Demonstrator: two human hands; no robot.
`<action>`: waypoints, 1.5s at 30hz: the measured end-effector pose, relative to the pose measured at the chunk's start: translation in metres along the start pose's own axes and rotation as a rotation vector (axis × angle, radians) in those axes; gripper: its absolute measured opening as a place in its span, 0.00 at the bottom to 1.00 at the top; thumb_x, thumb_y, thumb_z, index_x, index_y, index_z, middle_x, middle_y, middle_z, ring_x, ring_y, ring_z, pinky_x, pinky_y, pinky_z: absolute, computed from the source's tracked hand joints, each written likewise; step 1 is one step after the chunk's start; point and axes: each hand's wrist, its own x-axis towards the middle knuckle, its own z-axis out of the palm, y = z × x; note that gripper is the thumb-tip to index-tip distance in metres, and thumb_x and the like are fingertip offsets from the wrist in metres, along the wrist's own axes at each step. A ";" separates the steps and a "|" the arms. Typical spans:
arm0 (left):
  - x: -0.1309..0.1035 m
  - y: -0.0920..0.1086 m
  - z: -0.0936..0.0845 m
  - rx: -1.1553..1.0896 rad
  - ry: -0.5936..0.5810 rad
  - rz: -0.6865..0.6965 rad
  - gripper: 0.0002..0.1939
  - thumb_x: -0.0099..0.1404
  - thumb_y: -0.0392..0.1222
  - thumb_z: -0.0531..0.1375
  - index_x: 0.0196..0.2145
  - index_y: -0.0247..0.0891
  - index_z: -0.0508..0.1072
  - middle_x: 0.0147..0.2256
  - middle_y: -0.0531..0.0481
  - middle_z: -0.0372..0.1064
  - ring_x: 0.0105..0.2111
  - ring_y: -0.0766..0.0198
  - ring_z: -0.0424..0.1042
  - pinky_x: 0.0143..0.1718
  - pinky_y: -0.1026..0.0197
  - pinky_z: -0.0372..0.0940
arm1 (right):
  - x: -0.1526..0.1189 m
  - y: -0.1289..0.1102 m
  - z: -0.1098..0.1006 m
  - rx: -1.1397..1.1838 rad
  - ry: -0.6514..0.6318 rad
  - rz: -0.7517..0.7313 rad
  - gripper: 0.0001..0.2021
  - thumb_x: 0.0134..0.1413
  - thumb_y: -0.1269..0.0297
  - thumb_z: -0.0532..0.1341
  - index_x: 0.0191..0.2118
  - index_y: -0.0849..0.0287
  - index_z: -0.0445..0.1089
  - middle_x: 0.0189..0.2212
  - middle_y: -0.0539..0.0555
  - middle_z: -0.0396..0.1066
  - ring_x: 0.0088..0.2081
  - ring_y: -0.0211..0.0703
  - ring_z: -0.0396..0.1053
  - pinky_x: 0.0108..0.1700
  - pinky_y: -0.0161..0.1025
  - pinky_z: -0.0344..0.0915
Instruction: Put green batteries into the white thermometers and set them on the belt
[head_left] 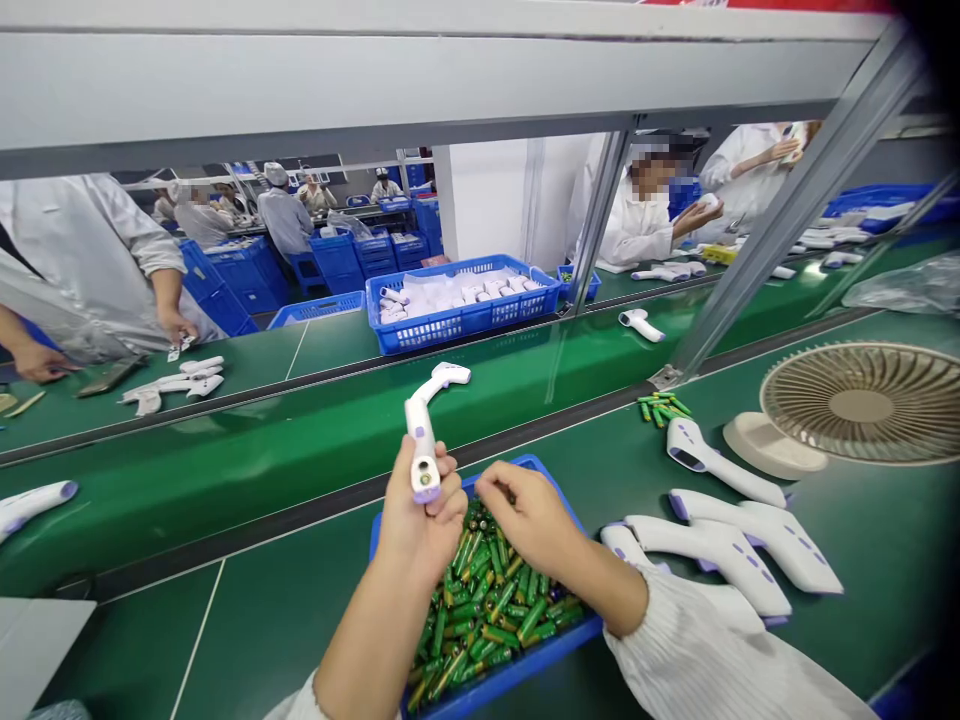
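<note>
My left hand (420, 510) is wrapped around a white and lilac handheld thermometer (421, 440), its handle end facing me. Two round openings show in that end, with something metallic in the lower one. A white angled part (448, 375) appears beyond it; I cannot tell whether it is a separate thermometer on the belt. My right hand (532, 515) is over the far side of a blue bin (506, 690), thumb and fingers drawn together, their tips partly hidden. Many green batteries (487, 600) fill this bin. I cannot see what the right fingers hold.
Several thermometers (727, 550) lie to the right, near loose batteries (664, 408) and a beige fan (862, 400). A green conveyor belt (262, 470) runs across, carrying another thermometer (641, 325). Beyond stand a blue crate (457, 325) and co-workers. A metal post (780, 200) rises at right.
</note>
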 end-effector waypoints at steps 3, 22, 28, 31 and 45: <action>0.006 0.004 0.004 -0.087 -0.035 0.123 0.17 0.71 0.49 0.48 0.32 0.33 0.66 0.21 0.56 0.55 0.12 0.77 0.45 0.11 0.71 0.44 | -0.004 -0.001 -0.002 -0.278 -0.268 -0.226 0.03 0.54 0.67 0.62 0.35 0.54 0.72 0.29 0.50 0.73 0.32 0.43 0.67 0.35 0.39 0.60; 0.023 -0.024 -0.008 0.116 0.144 0.172 0.18 0.64 0.54 0.59 0.36 0.33 0.69 0.21 0.56 0.57 0.15 0.74 0.55 0.14 0.71 0.51 | 0.007 -0.004 -0.016 0.157 0.220 -0.335 0.11 0.62 0.71 0.57 0.47 0.50 0.72 0.39 0.51 0.76 0.41 0.43 0.71 0.44 0.43 0.66; 0.022 -0.030 -0.008 0.184 0.176 0.075 0.20 0.64 0.57 0.58 0.38 0.34 0.68 0.19 0.57 0.54 0.13 0.75 0.51 0.12 0.71 0.44 | 0.015 0.003 -0.008 -0.026 0.375 -0.584 0.16 0.57 0.76 0.62 0.47 0.50 0.73 0.39 0.51 0.78 0.38 0.43 0.73 0.39 0.42 0.68; 0.022 -0.029 -0.009 0.160 0.158 0.054 0.20 0.64 0.57 0.58 0.37 0.35 0.67 0.20 0.57 0.54 0.13 0.75 0.51 0.13 0.70 0.44 | 0.013 0.005 -0.013 -0.082 0.260 -0.615 0.16 0.61 0.72 0.59 0.51 0.47 0.71 0.45 0.50 0.77 0.44 0.45 0.71 0.43 0.45 0.68; 0.015 -0.043 -0.003 0.238 0.121 0.102 0.27 0.51 0.64 0.65 0.26 0.37 0.62 0.14 0.62 0.46 0.11 0.77 0.42 0.11 0.72 0.38 | 0.016 0.011 -0.002 0.396 0.106 -0.240 0.06 0.57 0.69 0.63 0.38 0.50 0.77 0.45 0.53 0.75 0.47 0.46 0.73 0.48 0.47 0.69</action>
